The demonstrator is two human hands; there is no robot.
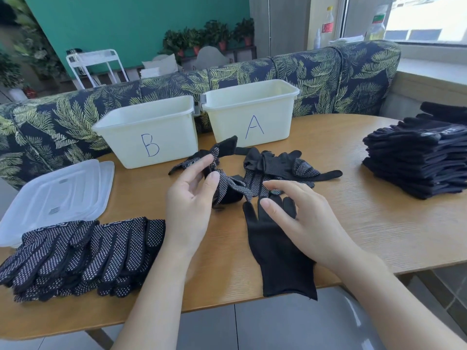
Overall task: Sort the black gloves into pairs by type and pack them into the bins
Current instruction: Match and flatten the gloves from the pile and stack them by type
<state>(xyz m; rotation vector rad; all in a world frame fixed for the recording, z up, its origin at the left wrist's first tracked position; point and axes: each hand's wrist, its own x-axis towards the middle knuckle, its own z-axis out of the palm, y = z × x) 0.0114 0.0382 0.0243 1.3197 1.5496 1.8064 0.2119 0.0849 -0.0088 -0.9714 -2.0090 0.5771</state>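
Head view: the left hand pinches a crumpled black glove with white dots. The right hand, fingers spread, rests on a plain black glove lying flat on the table.

Your two forearms are bare up to the lower edge of the frame, with no sleeves. Your left hand and right hand wear nothing.

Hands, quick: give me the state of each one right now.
Left hand: fingers curled, pinching a dotted glove lifted from the loose heap.
Right hand: open, fingers relaxed, holding nothing, over the plain black glove lying flat on the table.
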